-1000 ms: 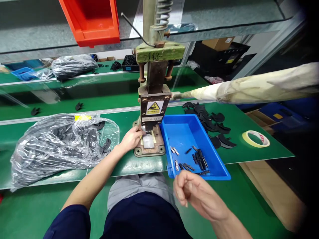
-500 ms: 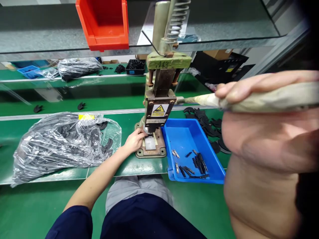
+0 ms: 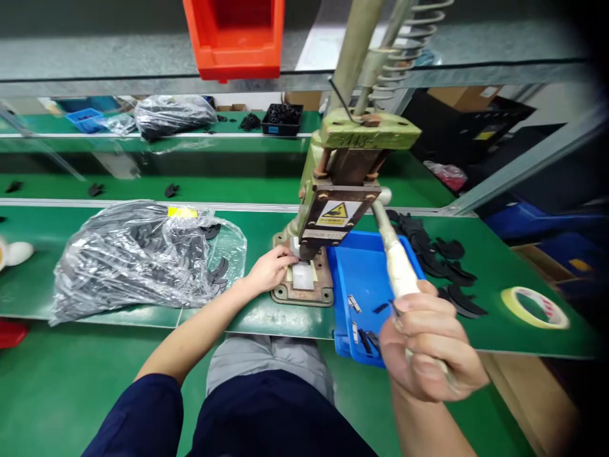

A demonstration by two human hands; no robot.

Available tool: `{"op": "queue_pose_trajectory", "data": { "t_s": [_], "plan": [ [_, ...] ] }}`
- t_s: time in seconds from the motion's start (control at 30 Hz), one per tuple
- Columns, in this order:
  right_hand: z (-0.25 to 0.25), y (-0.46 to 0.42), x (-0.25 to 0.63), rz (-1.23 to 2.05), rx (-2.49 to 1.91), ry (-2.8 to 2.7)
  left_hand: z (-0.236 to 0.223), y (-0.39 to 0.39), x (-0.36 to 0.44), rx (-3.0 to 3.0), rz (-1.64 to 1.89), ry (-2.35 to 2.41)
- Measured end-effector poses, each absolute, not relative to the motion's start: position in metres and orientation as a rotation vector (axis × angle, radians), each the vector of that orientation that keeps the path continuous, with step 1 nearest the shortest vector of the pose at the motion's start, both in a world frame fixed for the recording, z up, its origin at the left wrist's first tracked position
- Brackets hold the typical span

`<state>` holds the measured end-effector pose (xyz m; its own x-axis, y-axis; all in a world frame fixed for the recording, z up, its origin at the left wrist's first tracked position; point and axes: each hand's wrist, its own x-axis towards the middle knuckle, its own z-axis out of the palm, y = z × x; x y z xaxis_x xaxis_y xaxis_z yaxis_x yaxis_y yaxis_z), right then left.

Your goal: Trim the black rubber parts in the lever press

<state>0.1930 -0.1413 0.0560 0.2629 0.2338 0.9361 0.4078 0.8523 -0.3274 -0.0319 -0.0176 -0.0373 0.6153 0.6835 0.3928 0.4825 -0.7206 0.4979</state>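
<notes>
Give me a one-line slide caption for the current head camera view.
Right hand grips the wrapped lever of a bench press while the left hand steadies at its base.

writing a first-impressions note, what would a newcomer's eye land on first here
Probably the green hand press in the middle, with its yellow warning label on the front. Its wrapped lever slants toward the camera, gripped by the right hand, while the left hand is at the press base. Next, likely the red bin on the shelf above and the blue tray beside the press.
</notes>
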Motion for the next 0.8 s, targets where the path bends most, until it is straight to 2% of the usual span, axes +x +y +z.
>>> {"op": "queue_pose_trajectory", "data": {
  "t_s": [0.13,0.23,0.33,0.47,0.8],
  "plan": [
    [0.056,-0.136,0.193,-0.165,-0.532,-1.255,-0.03,-0.03,-0.067,2.467,0.725,1.124],
    [0.052,-0.13,0.193,-0.175,-0.479,-1.246,-0.018,-0.039,-0.109,2.38,0.564,1.548],
    [0.049,-0.126,0.192,-0.19,-0.428,-1.244,-0.003,-0.044,-0.146,2.232,0.2,2.0],
    [0.05,-0.127,0.188,-0.165,-0.451,-1.199,0.006,-0.042,-0.164,2.153,-0.235,2.118],
    [0.056,-0.136,0.186,-0.111,-0.497,-1.207,-0.01,-0.037,-0.125,2.446,0.063,2.013]
  ]
}}
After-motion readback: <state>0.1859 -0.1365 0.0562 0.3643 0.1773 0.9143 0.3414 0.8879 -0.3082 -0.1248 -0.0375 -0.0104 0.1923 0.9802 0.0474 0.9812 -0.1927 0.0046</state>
